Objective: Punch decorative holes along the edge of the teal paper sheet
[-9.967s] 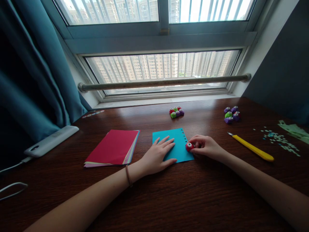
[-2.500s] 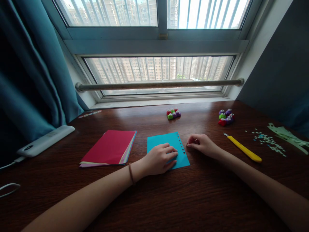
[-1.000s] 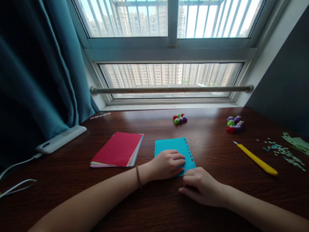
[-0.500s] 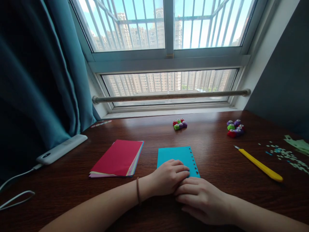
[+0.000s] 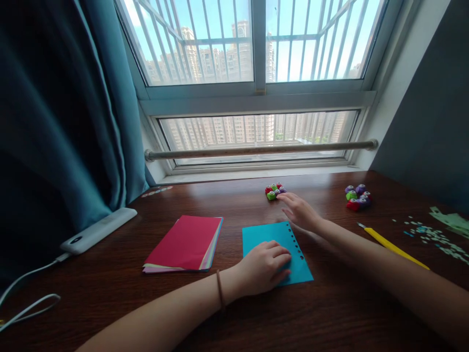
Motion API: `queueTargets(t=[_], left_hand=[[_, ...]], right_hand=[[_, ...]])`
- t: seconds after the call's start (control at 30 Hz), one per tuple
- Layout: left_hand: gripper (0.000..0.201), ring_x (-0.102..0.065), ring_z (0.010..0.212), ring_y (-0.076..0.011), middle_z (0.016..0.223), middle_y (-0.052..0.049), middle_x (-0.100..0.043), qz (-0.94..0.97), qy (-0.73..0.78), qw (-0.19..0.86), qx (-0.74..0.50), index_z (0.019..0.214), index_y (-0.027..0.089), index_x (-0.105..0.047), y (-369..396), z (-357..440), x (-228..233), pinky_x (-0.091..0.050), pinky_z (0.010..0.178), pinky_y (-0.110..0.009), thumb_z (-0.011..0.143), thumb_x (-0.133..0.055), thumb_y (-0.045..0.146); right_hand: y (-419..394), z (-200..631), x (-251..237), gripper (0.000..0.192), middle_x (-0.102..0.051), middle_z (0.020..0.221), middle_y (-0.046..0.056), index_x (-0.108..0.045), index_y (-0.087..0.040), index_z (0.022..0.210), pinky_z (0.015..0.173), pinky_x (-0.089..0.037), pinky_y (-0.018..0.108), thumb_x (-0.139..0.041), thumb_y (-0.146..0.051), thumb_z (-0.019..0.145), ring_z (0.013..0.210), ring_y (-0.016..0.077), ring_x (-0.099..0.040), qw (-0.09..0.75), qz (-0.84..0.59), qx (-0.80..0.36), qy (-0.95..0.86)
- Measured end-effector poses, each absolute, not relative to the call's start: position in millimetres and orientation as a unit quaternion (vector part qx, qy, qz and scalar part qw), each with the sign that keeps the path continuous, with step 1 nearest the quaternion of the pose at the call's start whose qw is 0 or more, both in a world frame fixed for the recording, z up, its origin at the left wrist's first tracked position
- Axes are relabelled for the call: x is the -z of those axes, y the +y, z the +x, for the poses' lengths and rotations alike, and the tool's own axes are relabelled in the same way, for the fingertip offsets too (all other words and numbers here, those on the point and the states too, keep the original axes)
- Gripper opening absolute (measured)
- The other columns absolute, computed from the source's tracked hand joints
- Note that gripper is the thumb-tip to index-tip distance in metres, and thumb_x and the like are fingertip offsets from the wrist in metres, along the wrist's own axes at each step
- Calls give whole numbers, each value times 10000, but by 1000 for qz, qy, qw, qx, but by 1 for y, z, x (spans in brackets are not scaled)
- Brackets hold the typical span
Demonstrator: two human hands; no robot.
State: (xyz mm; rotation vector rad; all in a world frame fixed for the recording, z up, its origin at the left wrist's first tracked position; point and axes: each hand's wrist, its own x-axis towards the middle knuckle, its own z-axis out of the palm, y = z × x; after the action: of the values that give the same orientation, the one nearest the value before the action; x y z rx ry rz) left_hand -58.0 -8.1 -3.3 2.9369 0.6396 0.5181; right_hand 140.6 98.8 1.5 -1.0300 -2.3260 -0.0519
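Observation:
My left hand (image 5: 266, 266) lies on a sheet of blue paper (image 5: 269, 232), fingers slightly bent and nothing visible in them. A row of small holes runs down the paper's right edge. Farther back, my right hand (image 5: 297, 210) reaches over the table with its fingers apart. Its fingertips are right at a cluster of small red, green and purple pieces with white round tops, resembling mini craft punches (image 5: 271, 195); whether they touch, I cannot tell.
A stack of coloured paper (image 5: 185, 242), red on top, lies left. A second cluster of similar pieces (image 5: 353, 202), a yellow craft knife (image 5: 392, 246), scattered paper bits (image 5: 430, 234) and green scraps (image 5: 450, 217) are right. A white power strip-like device (image 5: 100, 231) with a cable stands far left.
My right hand has left my left hand's side and moved forward to the cluster of small pieces, its fingers opening. The blue paper's lower right corner is now uncovered. My left hand stays on the paper.

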Motion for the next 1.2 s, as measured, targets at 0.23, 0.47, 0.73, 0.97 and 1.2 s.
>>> queueTargets(t=[0.23, 0.47, 0.73, 0.97, 1.2], left_hand=[[324, -542, 947, -217, 1042, -95, -597, 959, 226, 54, -161, 1123, 132, -487, -10, -60, 1, -442, 833, -335, 897, -438, 359], [310, -550, 929, -206, 1012, -91, -602, 959, 227, 54, -161, 1107, 132, -494, -11, -60, 0, -441, 825, -321, 899, -436, 354], [291, -553, 940, -212, 1019, -97, -608, 957, 221, 58, -179, 1111, 128, -499, -10, -59, -1, -439, 830, -327, 909, -414, 320], [304, -555, 949, -208, 1033, -97, -610, 950, 230, 74, -200, 1133, 130, -501, -9, -60, 5, -445, 835, -331, 911, -414, 319], [297, -555, 971, -209, 1056, -93, -612, 934, 269, 62, -227, 1128, 144, -520, -10, -61, 3, -435, 864, -341, 909, -408, 310]], right_hand=[[175, 109, 2, 314, -552, 1169, 125, -588, -134, 1069, 1043, -252, 395, -447, -4, 821, 1201, 237, -394, 172, -371, 71, -910], [161, 105, -3, 209, -583, 1050, 159, -591, -112, 1011, 926, -373, 388, -454, -86, 856, 1033, 254, -518, 254, -411, 37, -875], [56, 148, 2, 328, -647, 907, 82, -550, -162, 975, 805, -494, 344, -653, -374, 747, 892, 227, -620, 516, -437, -443, -588], [1, 173, 21, 342, -644, 866, 63, -587, -142, 930, 687, -492, 256, -702, -380, 713, 771, 170, -621, 540, -441, -534, -478], [0, 174, 23, 362, -640, 805, 56, -567, -141, 951, 572, -473, 228, -669, -417, 739, 683, 162, -619, 517, -452, -525, -504]])
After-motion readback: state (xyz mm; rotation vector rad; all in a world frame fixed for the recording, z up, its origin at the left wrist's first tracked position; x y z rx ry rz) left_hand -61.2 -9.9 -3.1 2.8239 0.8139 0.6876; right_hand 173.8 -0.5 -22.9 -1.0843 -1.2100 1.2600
